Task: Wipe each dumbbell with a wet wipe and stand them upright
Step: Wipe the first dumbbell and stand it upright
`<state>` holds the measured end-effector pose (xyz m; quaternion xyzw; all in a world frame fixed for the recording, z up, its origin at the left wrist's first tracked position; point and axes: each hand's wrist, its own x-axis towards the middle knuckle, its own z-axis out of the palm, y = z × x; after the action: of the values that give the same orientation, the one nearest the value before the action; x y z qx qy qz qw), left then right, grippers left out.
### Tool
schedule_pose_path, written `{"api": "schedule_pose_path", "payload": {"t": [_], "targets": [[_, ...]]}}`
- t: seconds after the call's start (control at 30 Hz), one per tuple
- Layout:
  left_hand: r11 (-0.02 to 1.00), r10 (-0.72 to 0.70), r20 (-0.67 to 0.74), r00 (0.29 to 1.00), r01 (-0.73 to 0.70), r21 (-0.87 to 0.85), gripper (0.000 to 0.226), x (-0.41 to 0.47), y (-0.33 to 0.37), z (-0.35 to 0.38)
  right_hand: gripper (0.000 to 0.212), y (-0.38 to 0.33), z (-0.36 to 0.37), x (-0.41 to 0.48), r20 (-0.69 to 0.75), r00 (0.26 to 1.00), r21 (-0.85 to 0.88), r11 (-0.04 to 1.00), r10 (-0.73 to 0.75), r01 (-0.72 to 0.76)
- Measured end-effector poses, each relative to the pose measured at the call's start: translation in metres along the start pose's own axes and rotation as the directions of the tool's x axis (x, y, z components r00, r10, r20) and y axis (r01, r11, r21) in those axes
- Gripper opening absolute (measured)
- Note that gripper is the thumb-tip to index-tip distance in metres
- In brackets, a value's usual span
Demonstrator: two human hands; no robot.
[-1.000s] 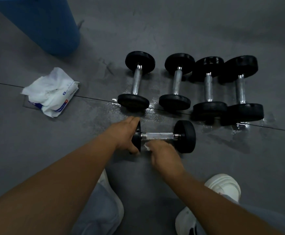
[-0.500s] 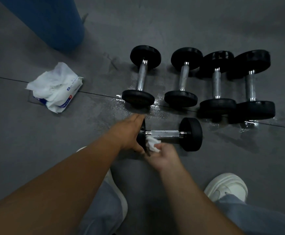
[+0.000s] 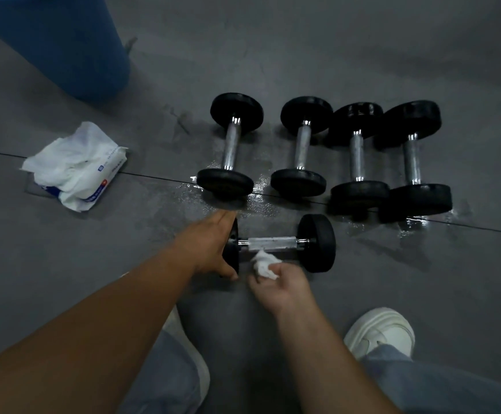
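Left hand (image 3: pixel 213 249) grips the dumbbell (image 3: pixel 273 243) by its black disc (image 3: pixel 233 249) — right hand (image 3: pixel 282 282) pinches a crumpled wipe (image 3: pixel 264 264).

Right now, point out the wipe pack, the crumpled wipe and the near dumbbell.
wipe pack (image 3: pixel 110 174): head view, on its printed wrapper.
crumpled wipe (image 3: pixel 263 264): head view, on its bunched middle.
near dumbbell (image 3: pixel 271 244): head view, on its metal handle.

Matt black dumbbell (image 3: pixel 282 243) heads, shiny metal handle; floor (image 3: pixel 362 55) matt grey.
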<state>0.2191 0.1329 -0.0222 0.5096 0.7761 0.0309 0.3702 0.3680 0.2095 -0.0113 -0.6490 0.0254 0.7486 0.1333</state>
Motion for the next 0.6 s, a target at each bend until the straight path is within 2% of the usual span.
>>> {"api": "schedule_pose_path", "payload": {"t": [0.03, 0.07, 0.1, 0.17, 0.23, 0.3, 0.33, 0.37, 0.4, 0.47, 0.53, 0.6], "targets": [[1.0, 0.004, 0.006, 1.0, -0.004, -0.001, 0.129, 0.0, 0.0, -0.001, 0.022, -0.008, -0.008, 0.005, -0.042, 0.997, 0.03, 0.997, -0.071, 0.072], [1.0, 0.005, 0.017, 1.0, -0.005, -0.005, 0.129, 0.0, 0.001, -0.001, 0.016, -0.018, -0.014, 0.008, -0.069, 0.99, -0.013, 0.992, -0.125, 0.124], [1.0, 0.002, 0.022, 1.0, -0.002, -0.009, 0.13, 0.001, 0.002, -0.001, 0.015, -0.027, -0.012, 0.006, -0.116, 0.987, -0.053, 0.993, -0.113, 0.107], [1.0, -0.012, 0.022, 1.0, 0.012, -0.018, 0.131, 0.001, 0.002, -0.001, 0.018, -0.031, -0.012, 0.009, -0.095, 0.983, -0.044, 0.987, -0.159, 0.156], [0.999, -0.021, 0.025, 0.999, 0.021, -0.027, 0.131, 0.0, 0.003, -0.001, 0.019, -0.022, -0.021, 0.009, -0.021, 0.993, 0.203, 0.972, -0.113, 0.115], [1.0, -0.017, 0.017, 1.0, 0.017, -0.024, 0.131, 0.0, 0.002, -0.001, 0.029, -0.02, -0.02, 0.013, 0.001, 1.0, 0.455, 0.89, 0.008, -0.008], [1.0, -0.011, 0.014, 1.0, 0.011, -0.024, 0.131, 0.0, 0.003, -0.001, 0.03, -0.023, -0.02, 0.018, -0.029, 0.999, 0.437, 0.899, 0.014, 0.0], [1.0, -0.005, 0.009, 1.0, 0.005, -0.025, 0.131, 0.001, 0.003, 0.0, 0.03, -0.027, -0.015, 0.02, -0.074, 0.997, 0.349, 0.936, -0.018, 0.042], [1.0, -0.004, 0.002, 1.0, 0.004, -0.025, 0.13, 0.0, 0.003, 0.001, 0.027, -0.033, -0.013, 0.02, -0.036, 0.998, 0.329, 0.942, -0.053, 0.062], [0.999, -0.019, -0.008, 1.0, 0.019, -0.036, 0.128, -0.001, 0.004, 0.002, 0.022, -0.035, -0.004, 0.012, -0.082, 0.993, 0.213, 0.972, -0.08, 0.096], [0.998, -0.036, -0.013, 0.999, 0.035, -0.056, 0.124, -0.001, 0.004, 0.003, 0.019, -0.029, -0.017, 0.009, -0.01, 1.0, 0.373, 0.928, -0.017, 0.019], [0.997, -0.036, -0.025, 0.999, 0.034, -0.07, 0.123, -0.001, 0.003, 0.003, 0.019, -0.023, -0.027, 0.014, 0.047, 0.999, 0.388, 0.921, 0.009, -0.027]]}}
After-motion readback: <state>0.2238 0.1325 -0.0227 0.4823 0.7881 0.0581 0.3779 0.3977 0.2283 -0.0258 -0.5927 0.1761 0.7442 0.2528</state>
